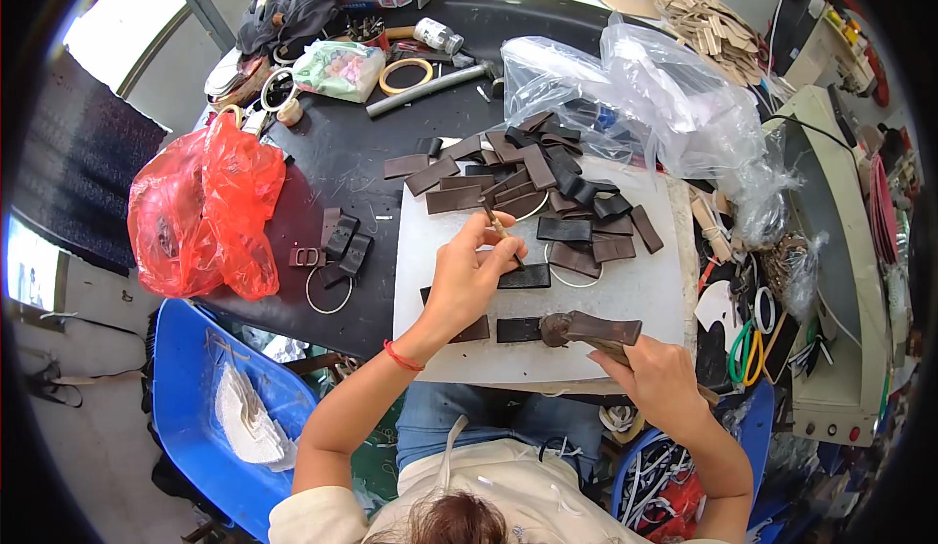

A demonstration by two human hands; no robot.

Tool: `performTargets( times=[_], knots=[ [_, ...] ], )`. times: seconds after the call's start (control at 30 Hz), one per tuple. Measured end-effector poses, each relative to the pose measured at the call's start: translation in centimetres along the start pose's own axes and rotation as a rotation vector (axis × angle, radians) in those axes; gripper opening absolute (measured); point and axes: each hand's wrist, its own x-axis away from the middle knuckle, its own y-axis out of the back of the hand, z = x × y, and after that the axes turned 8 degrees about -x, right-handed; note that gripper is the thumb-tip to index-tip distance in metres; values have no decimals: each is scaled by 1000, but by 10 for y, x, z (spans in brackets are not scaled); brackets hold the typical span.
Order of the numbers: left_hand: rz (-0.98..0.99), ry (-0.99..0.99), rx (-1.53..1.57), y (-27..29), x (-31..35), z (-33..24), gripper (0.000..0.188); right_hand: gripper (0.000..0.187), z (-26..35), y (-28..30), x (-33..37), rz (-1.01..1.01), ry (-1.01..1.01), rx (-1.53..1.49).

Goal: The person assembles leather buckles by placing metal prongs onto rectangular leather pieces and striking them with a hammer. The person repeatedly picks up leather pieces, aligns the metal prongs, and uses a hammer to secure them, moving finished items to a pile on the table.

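Note:
My left hand [466,275] pinches a slim metal punch [504,234], its lower end at a black leather strip [528,277] on the white board [666,295]. My right hand [661,384] grips a hammer [604,330] with a dark, worn head. That head is over the board, just right of another black strip [516,330]. A brown strip [477,330] lies beside it, partly behind my left forearm. Farther back is a heap of brown and black leather strips [518,171], with thin pale rings among them.
A red plastic bag [203,207] sits on the left of the dark table, near a few strips and metal buckles [305,257]. Clear plastic bags [625,85] lie at the back right. Behind are a metal rod [427,90] and a wooden ring [405,77]. A blue bin [195,378] stands lower left.

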Motion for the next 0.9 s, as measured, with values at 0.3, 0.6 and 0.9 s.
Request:
performTargets(
  times=[0.3, 0.6, 0.9],
  knots=[
    [56, -88, -146, 3, 4, 3, 17, 33, -7, -5, 1, -27, -1, -40],
    [0, -539, -629, -6, 14, 8, 13, 16, 18, 54, -34, -689, -169, -770],
    [-32, -552, -688, -6, 11, 9, 14, 31, -8, 33, -69, -258, 66, 28]
  ],
)
